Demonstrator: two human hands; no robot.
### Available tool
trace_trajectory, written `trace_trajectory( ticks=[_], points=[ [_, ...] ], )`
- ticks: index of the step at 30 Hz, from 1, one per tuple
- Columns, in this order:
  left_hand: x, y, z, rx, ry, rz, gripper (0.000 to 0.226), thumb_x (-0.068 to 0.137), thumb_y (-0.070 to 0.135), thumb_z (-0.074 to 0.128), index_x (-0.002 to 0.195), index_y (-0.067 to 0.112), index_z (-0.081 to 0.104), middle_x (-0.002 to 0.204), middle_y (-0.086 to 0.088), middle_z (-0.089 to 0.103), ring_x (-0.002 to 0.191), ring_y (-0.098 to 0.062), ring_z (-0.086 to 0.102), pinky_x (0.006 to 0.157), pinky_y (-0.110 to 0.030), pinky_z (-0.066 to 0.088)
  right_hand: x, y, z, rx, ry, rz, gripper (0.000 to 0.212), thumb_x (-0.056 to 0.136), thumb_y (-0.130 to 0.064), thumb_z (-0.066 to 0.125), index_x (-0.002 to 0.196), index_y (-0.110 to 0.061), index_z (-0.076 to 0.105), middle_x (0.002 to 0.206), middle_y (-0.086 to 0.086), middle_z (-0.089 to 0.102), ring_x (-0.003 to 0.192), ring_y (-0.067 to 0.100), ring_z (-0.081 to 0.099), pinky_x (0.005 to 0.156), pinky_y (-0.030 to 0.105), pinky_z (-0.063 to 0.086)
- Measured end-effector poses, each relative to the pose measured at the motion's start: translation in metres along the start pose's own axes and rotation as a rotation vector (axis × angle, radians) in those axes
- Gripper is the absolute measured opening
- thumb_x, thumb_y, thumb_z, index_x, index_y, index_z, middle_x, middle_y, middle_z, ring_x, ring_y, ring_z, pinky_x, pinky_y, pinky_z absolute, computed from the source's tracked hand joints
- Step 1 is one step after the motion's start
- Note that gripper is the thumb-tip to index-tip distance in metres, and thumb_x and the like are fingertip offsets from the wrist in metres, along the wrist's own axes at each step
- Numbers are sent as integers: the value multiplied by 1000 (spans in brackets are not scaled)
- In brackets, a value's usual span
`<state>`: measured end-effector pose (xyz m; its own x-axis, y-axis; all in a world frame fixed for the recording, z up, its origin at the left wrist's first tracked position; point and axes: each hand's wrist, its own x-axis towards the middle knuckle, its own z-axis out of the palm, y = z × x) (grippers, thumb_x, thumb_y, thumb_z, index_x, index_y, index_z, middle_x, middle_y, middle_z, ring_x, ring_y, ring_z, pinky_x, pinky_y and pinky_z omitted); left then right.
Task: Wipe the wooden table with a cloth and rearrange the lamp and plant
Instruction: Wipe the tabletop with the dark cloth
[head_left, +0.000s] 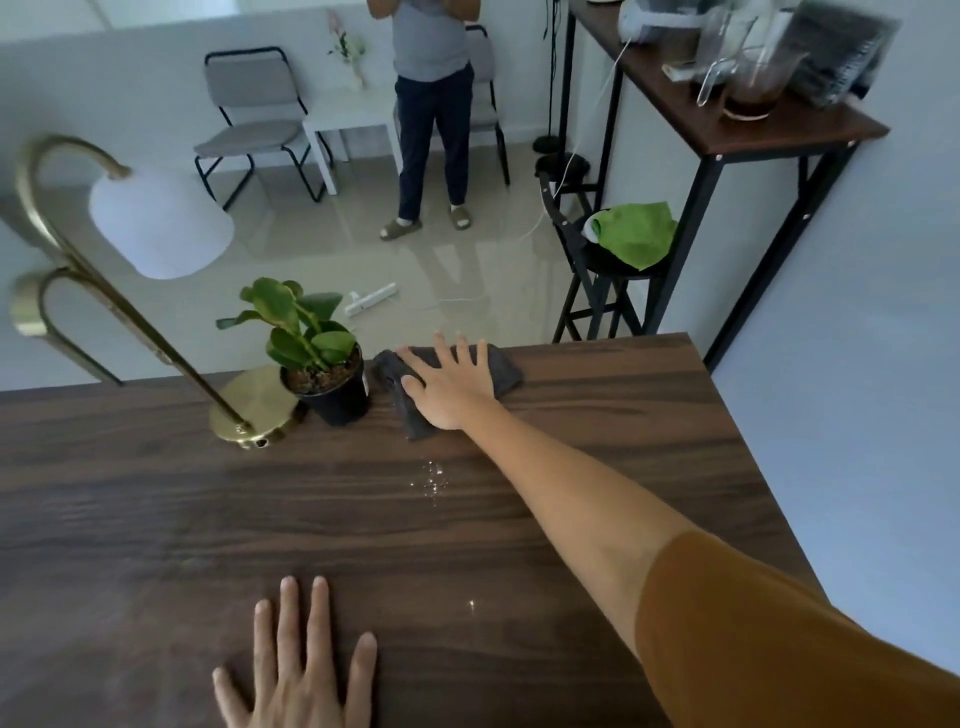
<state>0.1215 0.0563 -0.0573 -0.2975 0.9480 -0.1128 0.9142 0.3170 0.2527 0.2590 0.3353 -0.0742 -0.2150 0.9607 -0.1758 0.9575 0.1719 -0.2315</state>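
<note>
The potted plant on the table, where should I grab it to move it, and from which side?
Grip the black pot around its wall, below the rim, not the leaves. Come from the near side or from the right: the lamp's brass base sits right against its left, and the stems lean over the top. Your right hand is flat on the grey cloth just beside it, so it is probably the closer one.

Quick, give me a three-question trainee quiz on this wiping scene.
1. True or false: the right hand presses flat on the grey cloth.
2. Which stands nearer the cloth: (a) the plant or (b) the lamp?
3. Fill in: the left hand rests flat on the ____, holding nothing.

Key: 1 true; 2 a; 3 table. Bonus note: small droplets remain unwiped, nearer the person than the cloth.
</note>
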Motion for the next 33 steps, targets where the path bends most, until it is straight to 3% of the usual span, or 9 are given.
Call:
trace_trajectory(
  ticks=[3, 9, 12, 17, 20, 24, 27, 29, 33],
  points=[
    [1, -2, 3, -11, 1, -1, 111, 70, 82, -9, 136, 16, 50, 148, -11, 42, 138, -35, 38, 109, -68, 17, -21, 69, -6, 2, 69, 106, 56, 97, -61, 9, 151, -50, 5, 166, 7, 2, 151, 39, -2, 118, 60, -6],
    [0, -11, 6, 18, -30, -6, 102, 73, 77, -12, 143, 23, 39, 154, -4, 34, 143, -26, 30, 109, -66, 18, -69, 223, -35, 55, 117, 668, 59, 97, -61, 11, 153, -45, 4, 166, 8, -5, 150, 42, -6, 117, 65, 0],
    [-4, -18, 11, 49, -31, 2, 95, 75, 73, -14, 148, 27, 24, 159, 1, 19, 147, -20, 14, 112, -63, 15, -62, 194, -31, 62, 110, 716, 57, 99, -56, 11, 154, -43, 1, 165, 10, -9, 149, 42, -9, 117, 65, -2],
    [-7, -29, 17, 105, 12, 54, 75, 84, 65, -2, 149, 29, -5, 162, 3, -5, 147, -17, -13, 115, -60, 2, -77, 39, 15, -3, 76, 234, 56, 98, -59, 8, 151, -48, -4, 165, 9, -13, 149, 40, -14, 114, 65, -12],
    [-8, -30, 15, 104, -5, 59, 72, 87, 62, -1, 150, 28, -6, 161, 3, -9, 148, -20, -13, 115, -59, -1, -114, -48, 38, -43, -14, -38, 54, 99, -57, 11, 151, -50, 0, 165, 8, -13, 149, 40, -15, 114, 66, -11],
    [-4, -40, 7, -7, -63, 101, 64, 94, 56, 17, 151, 29, 1, 161, 8, -8, 147, -13, -14, 117, -53, -4, -176, -24, 52, -86, 1, -293, 51, 97, -60, 9, 147, -57, -2, 166, -1, -6, 152, 33, -9, 116, 57, -9],
    [3, -75, -9, -122, -70, 131, 64, 94, 56, 24, 151, 29, 13, 161, 11, 2, 147, -6, -2, 118, -42, 2, -190, 35, 48, -94, 76, -58, 52, 91, -68, -2, 142, -63, -12, 165, -6, -7, 152, 30, -7, 117, 57, -6],
    [3, -97, -16, -65, -37, 86, 70, 92, 61, 18, 151, 26, 9, 161, 8, -4, 147, -8, -7, 118, -45, -1, -166, 51, 37, -49, 75, 188, 53, 92, -67, 1, 144, -61, -9, 166, -3, -8, 151, 33, -9, 116, 61, -5],
    [-7, -104, -15, 83, 16, 89, 98, 68, 72, -27, 149, 23, -5, 159, 3, -10, 145, -16, -14, 118, -50, -2, -86, 23, 17, 12, 67, 402, 55, 96, -62, 6, 149, -53, -6, 165, 8, -13, 148, 43, -14, 114, 68, -7]
  ],
)
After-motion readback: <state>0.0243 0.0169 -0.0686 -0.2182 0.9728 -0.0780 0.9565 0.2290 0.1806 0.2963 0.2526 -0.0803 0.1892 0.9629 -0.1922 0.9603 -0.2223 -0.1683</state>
